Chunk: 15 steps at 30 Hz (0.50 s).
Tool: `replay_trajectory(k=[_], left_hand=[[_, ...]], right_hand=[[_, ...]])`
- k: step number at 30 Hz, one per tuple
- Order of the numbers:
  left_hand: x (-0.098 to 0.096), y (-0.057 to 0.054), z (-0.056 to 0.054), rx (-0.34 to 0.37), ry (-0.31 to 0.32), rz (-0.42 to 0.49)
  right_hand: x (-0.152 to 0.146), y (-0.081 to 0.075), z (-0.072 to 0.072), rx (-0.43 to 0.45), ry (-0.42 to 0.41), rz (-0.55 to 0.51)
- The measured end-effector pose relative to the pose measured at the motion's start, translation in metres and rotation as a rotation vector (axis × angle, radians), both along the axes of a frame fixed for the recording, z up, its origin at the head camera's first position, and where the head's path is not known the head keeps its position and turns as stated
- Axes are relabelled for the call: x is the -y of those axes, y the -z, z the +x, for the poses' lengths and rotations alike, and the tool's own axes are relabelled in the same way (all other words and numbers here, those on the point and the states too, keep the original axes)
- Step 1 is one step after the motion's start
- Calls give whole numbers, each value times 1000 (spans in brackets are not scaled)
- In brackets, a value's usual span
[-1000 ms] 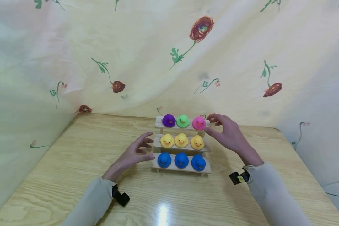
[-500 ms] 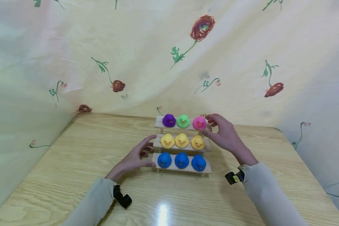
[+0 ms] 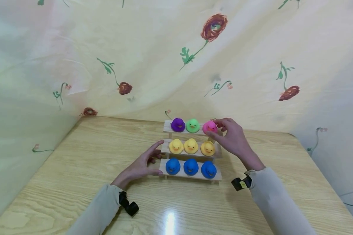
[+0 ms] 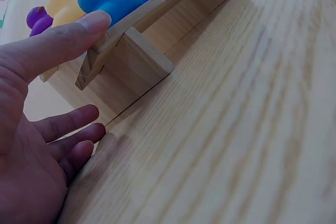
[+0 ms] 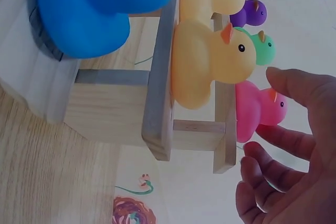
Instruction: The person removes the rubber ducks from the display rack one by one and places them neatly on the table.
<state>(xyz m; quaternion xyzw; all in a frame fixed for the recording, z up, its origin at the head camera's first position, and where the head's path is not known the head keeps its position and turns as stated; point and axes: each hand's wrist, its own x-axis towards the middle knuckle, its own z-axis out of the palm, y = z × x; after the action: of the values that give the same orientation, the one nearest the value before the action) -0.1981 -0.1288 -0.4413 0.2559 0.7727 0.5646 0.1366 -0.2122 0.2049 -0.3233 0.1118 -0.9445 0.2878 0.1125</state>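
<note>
A small three-step wooden stand point(image 3: 167, 142) bears rows of rubber ducks. Purple point(image 3: 178, 125), green point(image 3: 193, 125) and pink ducks sit on top, yellow ducks point(image 3: 191, 146) in the middle, blue ducks point(image 3: 191, 166) at the bottom. My left hand point(image 3: 141, 164) is at the stand's left end, its thumb point(image 4: 68, 40) at the lowest step's edge and its other fingers loosely bent below. Around the pink duck point(image 5: 257, 109), my right hand point(image 3: 233, 137) spreads thumb and index finger; in the right wrist view a gap shows beside the thumb point(image 5: 294, 85).
The stand rests on a wood-grain table point(image 3: 106, 147). A pale cloth point(image 3: 150, 58) printed with red flowers rises behind and along both sides. Black straps with small cameras are on both wrists.
My right hand has moved left, bringing its thumb and index finger around the pink duck. The left hand has closed in slightly on the stand's left end. The ducks keep their places.
</note>
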Motion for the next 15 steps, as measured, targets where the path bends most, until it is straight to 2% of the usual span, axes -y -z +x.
replay_trajectory(k=[15], left_hand=[[2, 6, -1, -6, 25, 16]], right_hand=[[-4, -4, 4, -26, 29, -16]])
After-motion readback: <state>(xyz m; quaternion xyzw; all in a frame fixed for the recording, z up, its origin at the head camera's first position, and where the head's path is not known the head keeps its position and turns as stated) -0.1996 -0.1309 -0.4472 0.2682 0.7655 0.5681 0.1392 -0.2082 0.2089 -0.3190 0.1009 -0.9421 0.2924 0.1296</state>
